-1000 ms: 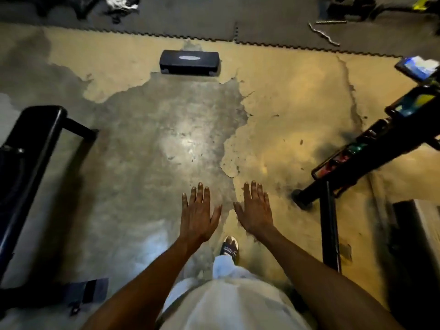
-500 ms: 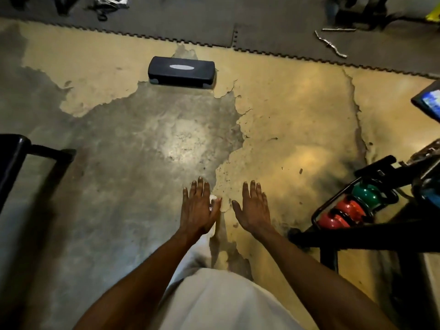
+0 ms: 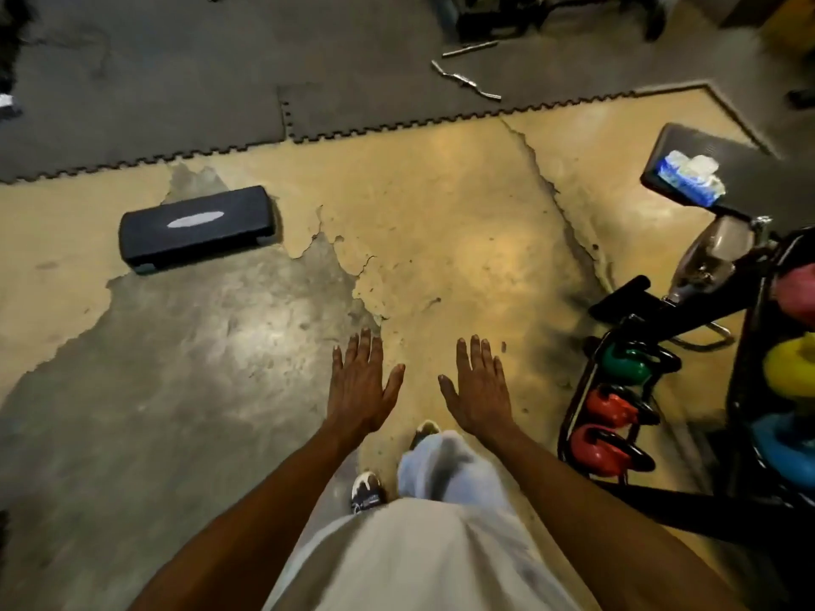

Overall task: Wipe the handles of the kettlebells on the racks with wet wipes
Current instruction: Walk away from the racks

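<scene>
Bare concrete, its yellow coating peeling, fills the head view; landmark is the kettlebell rack.

Head view: my left hand and right hand are both held out flat, palms down, fingers straight and slightly spread, grip on nothing. Both hang over the floor, well apart from the rack, the right one on the side nearer it. No wipe in either hand, so, by my judgement, no wiping has begun.

Kettlebells sit in the rack in a row: green kettlebell farthest, two red kettlebells nearer me, black handles facing up and outward, easy to reach. More coloured ones lie on a second rack beyond, at frame edge.

Wet wipes pack rests on a dark worktop beyond the rack, a wipe sticking out ready to pull. Likely next: reach there first.

Step platform lies on the floor well apart from the rack, on my left.
</scene>
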Available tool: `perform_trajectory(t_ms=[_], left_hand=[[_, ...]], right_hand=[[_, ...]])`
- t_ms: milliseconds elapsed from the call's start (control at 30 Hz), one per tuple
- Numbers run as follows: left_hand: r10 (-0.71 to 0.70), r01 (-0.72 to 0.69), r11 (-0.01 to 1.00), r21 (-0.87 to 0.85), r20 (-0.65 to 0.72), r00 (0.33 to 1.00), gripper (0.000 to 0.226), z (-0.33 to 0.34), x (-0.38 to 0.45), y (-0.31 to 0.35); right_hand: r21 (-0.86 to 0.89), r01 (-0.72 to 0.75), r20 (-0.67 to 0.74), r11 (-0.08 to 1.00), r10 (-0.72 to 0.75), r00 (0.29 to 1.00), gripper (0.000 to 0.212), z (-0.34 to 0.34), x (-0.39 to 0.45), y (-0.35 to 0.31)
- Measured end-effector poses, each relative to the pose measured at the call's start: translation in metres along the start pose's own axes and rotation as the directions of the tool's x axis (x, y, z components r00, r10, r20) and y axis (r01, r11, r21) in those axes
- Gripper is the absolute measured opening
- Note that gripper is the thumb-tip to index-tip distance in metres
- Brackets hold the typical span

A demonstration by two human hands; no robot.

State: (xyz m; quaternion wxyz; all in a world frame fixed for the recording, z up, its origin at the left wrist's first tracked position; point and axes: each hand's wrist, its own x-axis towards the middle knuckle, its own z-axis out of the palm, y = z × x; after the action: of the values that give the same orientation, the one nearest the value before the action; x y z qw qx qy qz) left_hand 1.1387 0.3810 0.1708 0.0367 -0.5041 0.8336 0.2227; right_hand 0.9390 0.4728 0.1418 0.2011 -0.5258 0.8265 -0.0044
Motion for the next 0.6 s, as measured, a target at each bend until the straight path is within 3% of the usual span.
perform_trajectory(t_ms=[267,600], left_hand=[[0.14,-0.141,0.989,0.051,0.018,0.99,0.089,-0.025,0.215,0.083],[0.321,-0.329,0.942,0.065,0.109,0.941,0.1,-0.055,0.437,0.241]], right_hand=[[0.088,-0.127,-0.045,0.988,0.131,0.99,0.077,-0.067,0.182,0.076],[0.195,-0.302,-0.113,0.933,0.327,0.938,0.077,-0.183,0.351,0.198]])
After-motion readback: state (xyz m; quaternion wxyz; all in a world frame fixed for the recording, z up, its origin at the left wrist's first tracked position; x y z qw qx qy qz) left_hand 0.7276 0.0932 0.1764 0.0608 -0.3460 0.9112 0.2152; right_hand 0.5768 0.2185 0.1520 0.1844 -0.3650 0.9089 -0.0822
